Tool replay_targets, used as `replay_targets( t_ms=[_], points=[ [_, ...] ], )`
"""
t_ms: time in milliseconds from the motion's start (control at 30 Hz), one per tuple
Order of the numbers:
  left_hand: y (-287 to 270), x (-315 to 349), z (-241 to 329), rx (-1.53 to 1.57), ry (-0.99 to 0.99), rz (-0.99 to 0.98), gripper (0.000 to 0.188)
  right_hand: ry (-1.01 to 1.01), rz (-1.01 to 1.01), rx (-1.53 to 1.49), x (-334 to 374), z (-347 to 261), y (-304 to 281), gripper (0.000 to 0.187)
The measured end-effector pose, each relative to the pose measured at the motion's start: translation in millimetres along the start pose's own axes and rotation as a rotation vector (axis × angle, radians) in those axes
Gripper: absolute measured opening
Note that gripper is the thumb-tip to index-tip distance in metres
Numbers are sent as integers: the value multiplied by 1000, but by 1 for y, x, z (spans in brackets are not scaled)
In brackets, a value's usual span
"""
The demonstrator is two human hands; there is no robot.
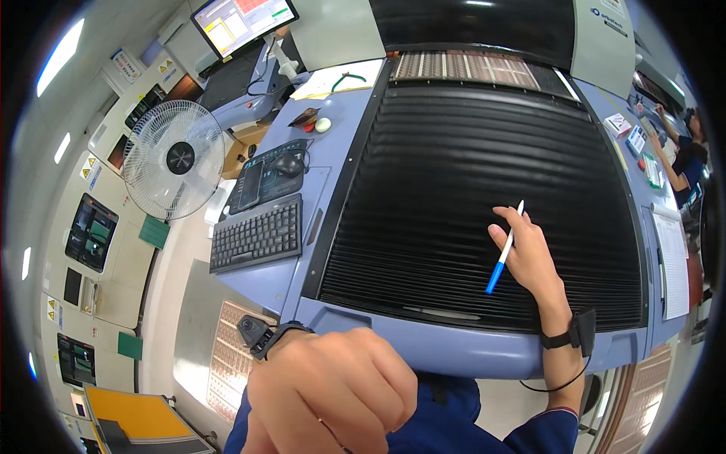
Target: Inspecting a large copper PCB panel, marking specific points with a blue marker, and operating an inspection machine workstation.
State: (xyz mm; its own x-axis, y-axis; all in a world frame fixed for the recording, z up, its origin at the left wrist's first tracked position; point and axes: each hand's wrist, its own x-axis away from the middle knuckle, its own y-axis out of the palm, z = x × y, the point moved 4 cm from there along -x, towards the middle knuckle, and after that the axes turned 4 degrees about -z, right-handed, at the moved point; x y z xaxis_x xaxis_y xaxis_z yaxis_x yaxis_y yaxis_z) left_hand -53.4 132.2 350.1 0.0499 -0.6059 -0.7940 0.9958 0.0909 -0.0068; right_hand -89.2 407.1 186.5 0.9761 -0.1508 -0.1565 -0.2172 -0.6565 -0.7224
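My right hand [532, 253] is over the black ribbed bellows cover [454, 166] of a machine. Between thumb and fingers it grips a white pen [507, 253] with a blue end, which slants toward me. Close in front of me, at the lower middle, my left hand [333, 390] is closed with its knuckles up. Its curled fingers hide whatever they may hold. Both wrists wear black straps with small devices.
A copper-toned patterned panel [473, 69] lies at the cover's far end. To the left are a keyboard [257, 233], mouse [290, 164], pliers [347, 80] on paper, a monitor [246, 23] and a fan [175, 159]. Another person [684, 163] works at far right, past a paper pad [671, 261].
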Motion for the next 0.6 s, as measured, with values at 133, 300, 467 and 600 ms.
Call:
replay_targets(
  t_ms=[133,300,467,600],
  points=[
    [1,-9,1,-33,113,59,53,-35,-22,-25,-8,-13,6,42],
    [-28,-3,-11,-44,21,-90,57,-35,26,-23,-1,1,-1,41],
    [-121,47,-70,-675,-773,436,37,-68,-39,-38,-6,-20,9,39],
    [-163,122,-139,-1165,-636,334,40,-234,28,-51,1,-14,13,36]
  ],
)
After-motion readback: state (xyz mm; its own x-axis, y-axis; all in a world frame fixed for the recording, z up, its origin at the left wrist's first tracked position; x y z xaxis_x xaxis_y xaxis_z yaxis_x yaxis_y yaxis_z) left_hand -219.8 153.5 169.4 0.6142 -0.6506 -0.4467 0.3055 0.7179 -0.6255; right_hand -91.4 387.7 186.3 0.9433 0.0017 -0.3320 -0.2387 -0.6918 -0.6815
